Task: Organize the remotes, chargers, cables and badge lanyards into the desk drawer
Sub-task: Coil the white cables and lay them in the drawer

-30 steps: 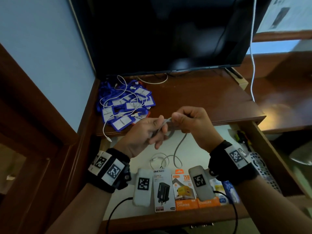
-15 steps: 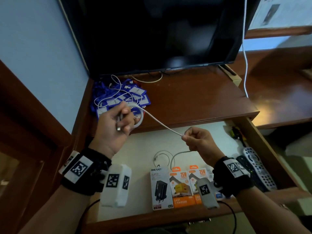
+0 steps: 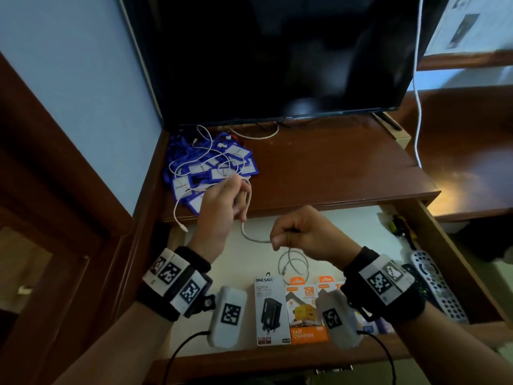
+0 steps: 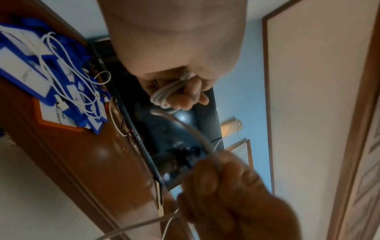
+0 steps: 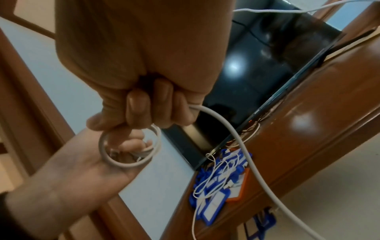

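Head view shows a white charging cable (image 3: 248,202) held between both hands above the open desk drawer (image 3: 455,262), near its back edge. The left hand (image 3: 222,209) has its fingers curled round a small coil of the cable's turns, which the right wrist view shows as a ring (image 5: 129,146) looped over those fingers; the right hand (image 3: 302,232) is fisted on the free run of the cable, which sags in a short arc between the two hands and trails down to a loose loop (image 3: 294,263) lying on the drawer floor. I judge the cable light, limp and a little springy: it bends freely, carries no weight to speak of, and its turns would likely spring open if let go, so the sound hold is the one shown, a closed grip across the gathered turns with the other hand feeding the tail close to the coil. Its plugs are the only stiff parts and look best left free of strain. Against half a second ago, the cable no longer runs taut in a straight line; the right hand has come up and nearer the left, the span between them is slack, and more of the cable seems gathered in the left hand. Behind the drawer, the blue badge lanyards (image 3: 211,168) and thin white cables (image 3: 191,159) lie heaped on the desk top as before, and the charger boxes (image 3: 288,312) and remote (image 3: 435,284) sit in the drawer's front and right side unchanged.
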